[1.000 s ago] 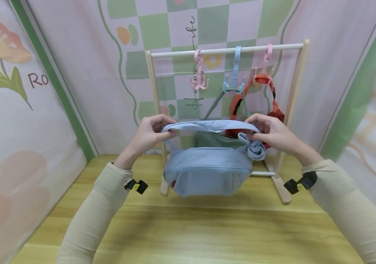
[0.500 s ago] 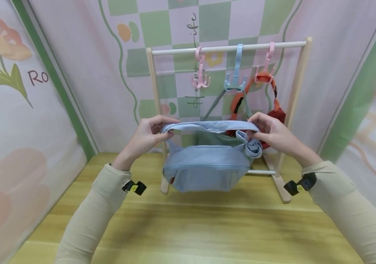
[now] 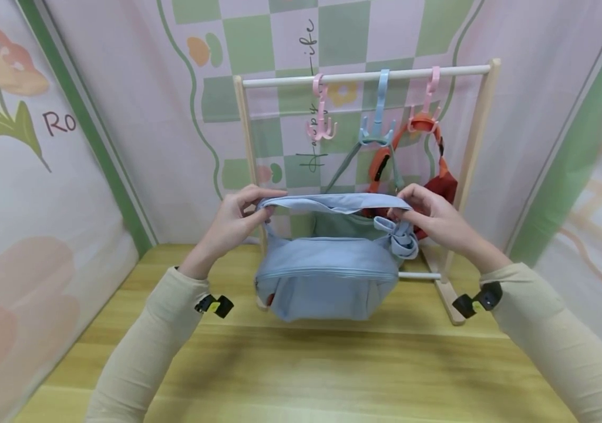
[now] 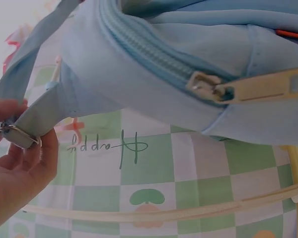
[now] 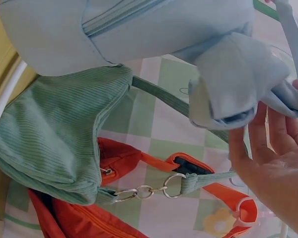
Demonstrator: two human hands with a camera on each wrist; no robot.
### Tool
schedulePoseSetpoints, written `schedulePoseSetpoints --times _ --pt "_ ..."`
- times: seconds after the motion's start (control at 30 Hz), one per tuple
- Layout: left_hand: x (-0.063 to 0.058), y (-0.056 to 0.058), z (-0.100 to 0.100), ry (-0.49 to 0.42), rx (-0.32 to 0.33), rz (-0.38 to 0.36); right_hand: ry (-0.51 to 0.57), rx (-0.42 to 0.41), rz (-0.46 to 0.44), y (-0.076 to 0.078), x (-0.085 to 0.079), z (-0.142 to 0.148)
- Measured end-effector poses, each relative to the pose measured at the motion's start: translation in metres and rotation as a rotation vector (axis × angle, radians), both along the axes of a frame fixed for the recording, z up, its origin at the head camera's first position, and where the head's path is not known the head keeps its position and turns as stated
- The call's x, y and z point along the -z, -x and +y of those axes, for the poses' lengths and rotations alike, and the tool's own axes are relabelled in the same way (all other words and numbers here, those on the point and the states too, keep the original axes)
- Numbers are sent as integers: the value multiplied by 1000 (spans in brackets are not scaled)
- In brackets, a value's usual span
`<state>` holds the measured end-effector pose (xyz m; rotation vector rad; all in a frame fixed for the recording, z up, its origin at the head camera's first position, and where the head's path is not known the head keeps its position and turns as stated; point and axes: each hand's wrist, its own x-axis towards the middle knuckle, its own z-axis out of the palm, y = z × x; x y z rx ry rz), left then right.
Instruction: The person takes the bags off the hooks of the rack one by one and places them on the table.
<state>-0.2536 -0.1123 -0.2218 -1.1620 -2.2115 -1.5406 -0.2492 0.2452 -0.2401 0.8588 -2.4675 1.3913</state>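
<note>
A light blue zippered bag [image 3: 327, 282] hangs by its strap [image 3: 338, 202] between my two hands, above the table. My left hand [image 3: 236, 220] pinches the strap's left end; the left wrist view shows a metal buckle [image 4: 21, 135] at those fingers and a metal zipper pull [image 4: 258, 90] on the bag. The strap's right end is pinched by my right hand [image 3: 430, 211], beside a knotted bow [image 3: 403, 242]. Behind the blue bag, a green corduroy bag [image 5: 59, 134] hangs from a blue hook [image 3: 377, 126], partly hidden.
A rack with a white rail [image 3: 279, 82] and wooden posts stands on the wooden table [image 3: 301, 370]. A pink hook [image 3: 320, 120] on its left bears nothing. The right pink hook [image 3: 429, 100] carries a red-orange bag [image 3: 442, 187].
The blue bag has swung a little left, and its body sits slightly lower than half a second ago. Both hands keep their hold on the strap, the right one shifting slightly left.
</note>
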Motion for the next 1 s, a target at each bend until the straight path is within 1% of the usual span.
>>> schedulePoseSetpoints --times 0.13,0.23,0.53,0.67,0.73,0.9,1.0 --pt "2 -1 0 -20 -8 1 9 -43 -1 3 2 -2" --pt "3 -2 0 -36 -24 -4 4 -49 -13 3 4 -3" --pt "8 0 -5 -80 -69 -43 -58 31 -40 6 10 -10" --pt "9 2 -9 -86 -80 -72 -52 30 -53 8 12 -14" --pt "10 3 -10 -86 -74 -92 -48 33 -65 9 13 -16" --pt "14 3 -15 -71 -55 -145 -20 5 -91 10 15 -20" --pt "15 3 -18 -60 -52 -161 16 -51 -102 10 16 -23"
